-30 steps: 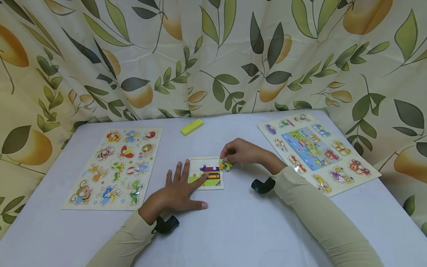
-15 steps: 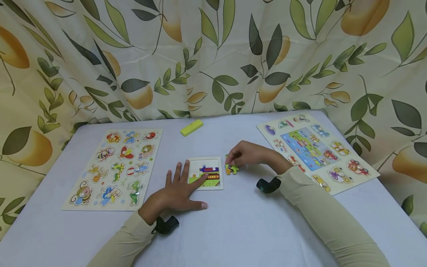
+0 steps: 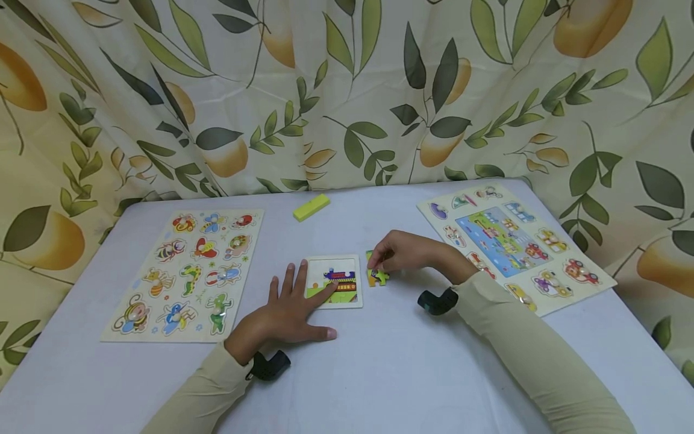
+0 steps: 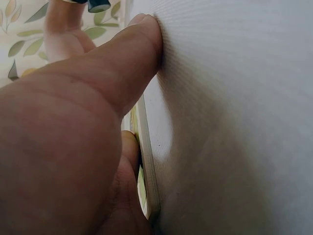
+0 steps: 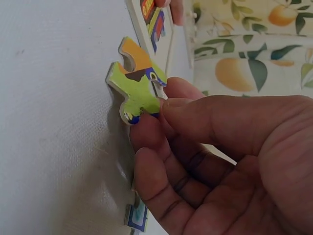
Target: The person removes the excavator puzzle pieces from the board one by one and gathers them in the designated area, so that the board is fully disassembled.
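Note:
My left hand (image 3: 290, 310) lies with fingers spread at the small white-framed puzzle tray (image 3: 333, 304); one finger rests across its picture. Purple, yellow and green pieces (image 3: 343, 294) sit in the tray. Beside the tray's right edge, my right hand (image 3: 403, 250) pinches a green and orange puzzle piece (image 5: 137, 90) between thumb and fingers. The right wrist view shows the piece tilted at the fingertips, close to the white table. Partly hidden behind the lower fingers there is another small blue-edged piece (image 5: 137, 217). In the left wrist view, the thumb (image 4: 146, 39) touches the cloth.
A board with insect pictures (image 3: 187, 274) lies on the left of the table. On the right is a vehicle picture board (image 3: 588, 288). A yellow-green block (image 3: 311, 207) lies at the back. A leaf-patterned curtain (image 3: 347, 90) hangs behind the table.
My right hand has moved slightly right with the puzzle piece, away from the tray's edge, then barely shifted in the last half second. My left hand stays in place.

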Available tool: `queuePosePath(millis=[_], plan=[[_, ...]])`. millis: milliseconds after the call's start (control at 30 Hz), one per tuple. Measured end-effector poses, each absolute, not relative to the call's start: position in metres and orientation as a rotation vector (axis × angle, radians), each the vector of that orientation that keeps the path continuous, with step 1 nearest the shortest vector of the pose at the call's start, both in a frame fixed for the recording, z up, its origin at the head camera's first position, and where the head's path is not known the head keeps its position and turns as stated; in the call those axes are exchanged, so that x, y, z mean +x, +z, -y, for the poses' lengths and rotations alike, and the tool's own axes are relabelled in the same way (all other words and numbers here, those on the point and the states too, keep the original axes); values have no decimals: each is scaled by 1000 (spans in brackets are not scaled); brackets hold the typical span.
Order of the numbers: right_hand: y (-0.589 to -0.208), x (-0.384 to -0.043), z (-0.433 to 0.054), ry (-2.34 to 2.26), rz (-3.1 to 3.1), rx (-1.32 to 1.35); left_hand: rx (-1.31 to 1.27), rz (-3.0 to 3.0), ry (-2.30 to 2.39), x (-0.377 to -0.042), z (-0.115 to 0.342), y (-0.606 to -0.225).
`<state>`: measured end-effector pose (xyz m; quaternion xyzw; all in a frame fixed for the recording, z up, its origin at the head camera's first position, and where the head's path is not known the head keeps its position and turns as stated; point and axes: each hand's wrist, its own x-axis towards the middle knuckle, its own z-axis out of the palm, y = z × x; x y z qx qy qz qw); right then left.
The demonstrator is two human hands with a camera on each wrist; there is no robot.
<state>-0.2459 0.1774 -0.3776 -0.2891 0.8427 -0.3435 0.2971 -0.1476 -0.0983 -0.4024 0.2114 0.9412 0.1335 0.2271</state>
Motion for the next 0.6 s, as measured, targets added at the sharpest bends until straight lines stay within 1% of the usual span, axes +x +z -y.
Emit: queuePosePath(millis=[600], plan=[[-374,-246,-178,-921,-2312,-774,607,-2622,367,-148,96,-405]])
